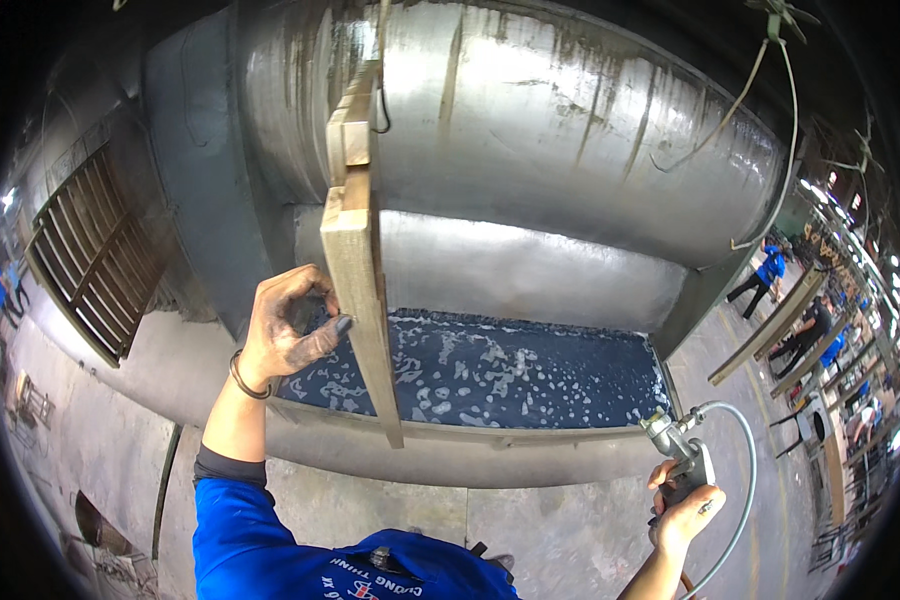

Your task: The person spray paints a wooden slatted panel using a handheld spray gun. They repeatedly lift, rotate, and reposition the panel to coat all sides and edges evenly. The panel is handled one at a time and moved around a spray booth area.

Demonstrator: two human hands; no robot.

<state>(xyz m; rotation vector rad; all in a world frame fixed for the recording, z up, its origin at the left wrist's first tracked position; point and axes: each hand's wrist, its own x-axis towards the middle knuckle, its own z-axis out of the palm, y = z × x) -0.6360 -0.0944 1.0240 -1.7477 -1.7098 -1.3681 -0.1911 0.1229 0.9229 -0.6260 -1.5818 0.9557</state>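
Note:
A wooden slatted panel hangs edge-on in front of a metal spray booth. My left hand, darkly stained and wearing a bracelet, is curled at the panel's left edge, thumb and fingertips against the wood. The far side of that grip is partly hidden. At lower right, my right hand is wrapped round the handle of a metal spray gun, its nozzle tilted up and left. A pale hose loops from the gun down to the lower edge.
Behind the panel lies a trough of dark, foam-flecked liquid under a curved metal wall. Another slatted panel hangs at left. Hooks and wires dangle at upper right, near hanging wooden pieces. People work farther off.

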